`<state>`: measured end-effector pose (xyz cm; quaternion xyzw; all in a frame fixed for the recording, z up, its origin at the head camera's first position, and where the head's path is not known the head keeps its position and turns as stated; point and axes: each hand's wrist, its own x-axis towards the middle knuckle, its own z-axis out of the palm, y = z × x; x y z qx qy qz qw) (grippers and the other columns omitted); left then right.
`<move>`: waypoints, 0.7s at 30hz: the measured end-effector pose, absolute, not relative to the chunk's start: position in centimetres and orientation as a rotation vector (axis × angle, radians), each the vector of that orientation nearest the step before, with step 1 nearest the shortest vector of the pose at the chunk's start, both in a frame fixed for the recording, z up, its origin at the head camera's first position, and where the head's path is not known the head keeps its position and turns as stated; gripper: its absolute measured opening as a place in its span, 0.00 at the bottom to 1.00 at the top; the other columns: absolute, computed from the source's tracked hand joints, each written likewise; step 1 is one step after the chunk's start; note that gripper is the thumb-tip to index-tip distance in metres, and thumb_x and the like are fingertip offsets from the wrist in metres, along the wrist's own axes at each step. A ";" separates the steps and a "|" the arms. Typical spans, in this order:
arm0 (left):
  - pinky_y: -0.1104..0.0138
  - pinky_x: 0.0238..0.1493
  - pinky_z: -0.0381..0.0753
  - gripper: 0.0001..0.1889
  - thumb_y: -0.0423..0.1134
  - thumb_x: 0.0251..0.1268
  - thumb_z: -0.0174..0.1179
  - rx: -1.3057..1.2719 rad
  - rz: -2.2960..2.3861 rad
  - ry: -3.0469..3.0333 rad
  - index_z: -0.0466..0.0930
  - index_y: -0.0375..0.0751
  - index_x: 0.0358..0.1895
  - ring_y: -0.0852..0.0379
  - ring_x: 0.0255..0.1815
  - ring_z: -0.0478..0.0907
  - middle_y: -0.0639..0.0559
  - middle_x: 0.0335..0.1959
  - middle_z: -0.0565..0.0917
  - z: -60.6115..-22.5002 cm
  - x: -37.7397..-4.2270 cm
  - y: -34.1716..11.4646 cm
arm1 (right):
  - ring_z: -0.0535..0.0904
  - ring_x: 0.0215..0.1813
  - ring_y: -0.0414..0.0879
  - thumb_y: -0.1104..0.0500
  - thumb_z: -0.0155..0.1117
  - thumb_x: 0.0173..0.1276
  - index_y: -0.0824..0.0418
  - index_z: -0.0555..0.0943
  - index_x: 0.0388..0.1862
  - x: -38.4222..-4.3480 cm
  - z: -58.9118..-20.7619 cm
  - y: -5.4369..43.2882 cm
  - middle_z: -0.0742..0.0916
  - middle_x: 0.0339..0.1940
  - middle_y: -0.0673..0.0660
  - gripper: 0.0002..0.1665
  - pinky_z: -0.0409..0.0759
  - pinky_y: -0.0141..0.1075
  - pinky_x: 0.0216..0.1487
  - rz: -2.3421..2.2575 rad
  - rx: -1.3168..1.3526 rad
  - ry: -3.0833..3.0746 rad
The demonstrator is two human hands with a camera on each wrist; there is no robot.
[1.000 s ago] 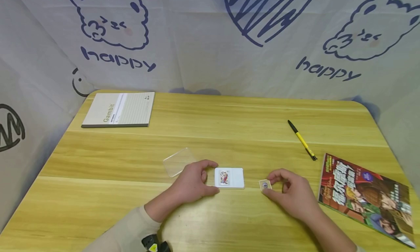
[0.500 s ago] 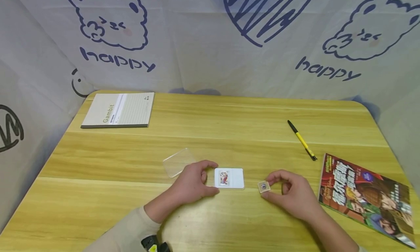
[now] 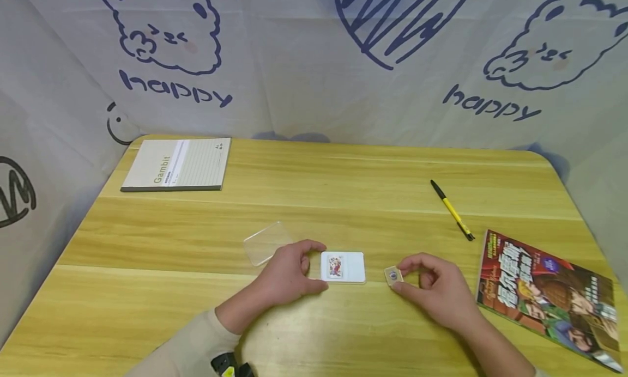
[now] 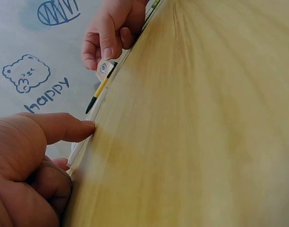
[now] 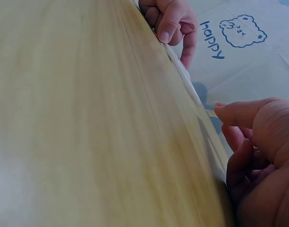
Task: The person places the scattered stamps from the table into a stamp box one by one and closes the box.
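In the head view, a flat white box [image 3: 354,267] lies on the table with a small colourful stamp-like picture [image 3: 335,267] on its left half. My left hand [image 3: 290,273] holds this box at its left end, thumb on the near edge and index finger on the far edge. To the right, my right hand [image 3: 434,287] pinches a small pale square piece [image 3: 393,275] with a dark round emblem, between thumb and fingers. That piece is tilted and apart from the box. In the left wrist view the square piece [image 4: 103,69] shows beneath the right fingertips.
A clear plastic lid [image 3: 267,243] lies left of the left hand, partly behind it. A notebook [image 3: 177,164] is at the back left. A yellow and black pen [image 3: 452,210] and a comic-style magazine [image 3: 549,298] lie on the right.
The pinched square piece has shifted slightly left toward the white box and turned a little in my right fingers. My left hand and the box stay where they were.
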<state>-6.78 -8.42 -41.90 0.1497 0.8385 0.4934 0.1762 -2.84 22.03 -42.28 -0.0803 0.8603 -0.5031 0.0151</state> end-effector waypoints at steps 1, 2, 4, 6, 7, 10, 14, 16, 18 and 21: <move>0.70 0.18 0.61 0.33 0.28 0.44 0.78 0.425 1.397 2.375 0.77 0.33 0.59 0.63 0.15 0.57 0.57 0.15 0.62 -41.9 -6.8 -8.4 | 0.59 0.13 0.36 0.59 0.82 0.54 0.52 0.85 0.39 -2.9 -42.3 21.9 0.75 0.14 0.49 0.15 0.58 0.33 0.12 -1.582 -0.259 2.672; 0.70 0.18 0.61 0.33 0.28 0.44 0.78 0.427 1.397 2.376 0.77 0.33 0.59 0.63 0.15 0.57 0.57 0.15 0.62 -41.9 -6.8 -8.4 | 0.59 0.13 0.36 0.60 0.82 0.54 0.52 0.85 0.39 -2.9 -42.3 21.8 0.75 0.14 0.49 0.15 0.58 0.33 0.12 -1.599 -0.268 2.665; 0.70 0.18 0.61 0.33 0.28 0.44 0.78 0.430 1.396 2.377 0.77 0.33 0.59 0.63 0.15 0.57 0.57 0.15 0.62 -41.8 -6.8 -8.4 | 0.58 0.14 0.35 0.61 0.82 0.54 0.53 0.85 0.39 -3.0 -42.3 21.4 0.75 0.14 0.49 0.16 0.57 0.32 0.12 -1.624 -0.290 2.649; 0.70 0.18 0.61 0.33 0.28 0.45 0.78 0.432 1.396 2.378 0.77 0.32 0.59 0.63 0.15 0.57 0.58 0.15 0.62 -41.8 -6.8 -8.4 | 0.59 0.14 0.35 0.61 0.81 0.54 0.54 0.85 0.39 -3.2 -42.3 21.0 0.76 0.15 0.49 0.16 0.57 0.32 0.12 -1.644 -0.309 2.628; 0.70 0.18 0.61 0.33 0.28 0.45 0.78 0.433 1.396 2.379 0.77 0.32 0.59 0.63 0.15 0.57 0.58 0.15 0.62 -41.8 -6.8 -8.5 | 0.59 0.14 0.35 0.61 0.82 0.53 0.54 0.85 0.39 -3.3 -42.3 20.8 0.76 0.15 0.49 0.16 0.57 0.32 0.11 -1.650 -0.314 2.617; 0.70 0.18 0.61 0.33 0.28 0.44 0.78 0.432 1.397 2.379 0.77 0.32 0.59 0.63 0.15 0.57 0.57 0.15 0.63 -41.8 -6.8 -8.5 | 0.59 0.13 0.35 0.61 0.82 0.53 0.54 0.86 0.39 -3.6 -42.2 20.0 0.82 0.20 0.49 0.16 0.57 0.32 0.11 -1.660 -0.338 2.594; 0.70 0.19 0.61 0.33 0.28 0.44 0.78 0.429 1.396 2.374 0.77 0.33 0.59 0.63 0.15 0.58 0.58 0.15 0.63 -41.8 -6.8 -8.5 | 0.61 0.14 0.36 0.61 0.82 0.53 0.55 0.86 0.40 -4.0 -42.2 19.0 0.88 0.33 0.48 0.16 0.58 0.32 0.11 -1.662 -0.351 2.571; 0.70 0.18 0.62 0.33 0.28 0.44 0.78 0.429 1.394 2.375 0.77 0.33 0.59 0.63 0.15 0.58 0.58 0.14 0.63 -41.9 -6.8 -8.5 | 0.62 0.14 0.37 0.61 0.82 0.53 0.55 0.86 0.40 -4.3 -42.2 18.5 0.88 0.33 0.48 0.17 0.58 0.32 0.12 -1.645 -0.340 2.568; 0.70 0.18 0.61 0.33 0.28 0.44 0.78 0.429 1.393 2.377 0.77 0.33 0.59 0.63 0.14 0.58 0.58 0.14 0.63 -41.9 -6.8 -8.5 | 0.62 0.14 0.37 0.60 0.82 0.53 0.54 0.86 0.40 -4.5 -42.2 18.0 0.88 0.34 0.47 0.16 0.58 0.31 0.13 -1.610 -0.322 2.579; 0.71 0.17 0.61 0.33 0.28 0.44 0.78 0.427 1.395 2.376 0.77 0.33 0.59 0.64 0.14 0.58 0.58 0.14 0.64 -41.8 -6.8 -8.5 | 0.63 0.15 0.38 0.60 0.82 0.53 0.54 0.86 0.39 -4.8 -42.2 17.5 0.88 0.34 0.46 0.15 0.59 0.31 0.14 -1.562 -0.293 2.587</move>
